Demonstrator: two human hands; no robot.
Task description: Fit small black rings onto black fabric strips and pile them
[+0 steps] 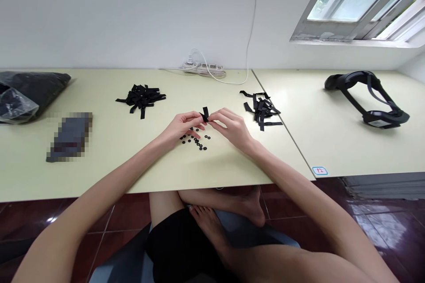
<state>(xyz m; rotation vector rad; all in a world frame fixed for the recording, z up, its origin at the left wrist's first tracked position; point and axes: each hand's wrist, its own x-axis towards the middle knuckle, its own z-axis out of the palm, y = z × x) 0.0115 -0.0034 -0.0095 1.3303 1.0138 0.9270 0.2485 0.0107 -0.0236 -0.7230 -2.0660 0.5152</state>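
Between my two hands, just above the table, is a short black fabric strip. My left hand pinches its left side, with the lower fingers spread over the table. From the other side, my right hand grips the same strip between thumb and fingertips. Several small black round pieces with holes lie scattered under and in front of my left hand. A pile of black strips lies to the left, and another pile of black strips to the right.
A black plastic bag and a blurred-out dark object are on the left. By the wall lies a white power strip with a cable. A black headset stands at right, beyond the table seam; a number label marks the front edge.
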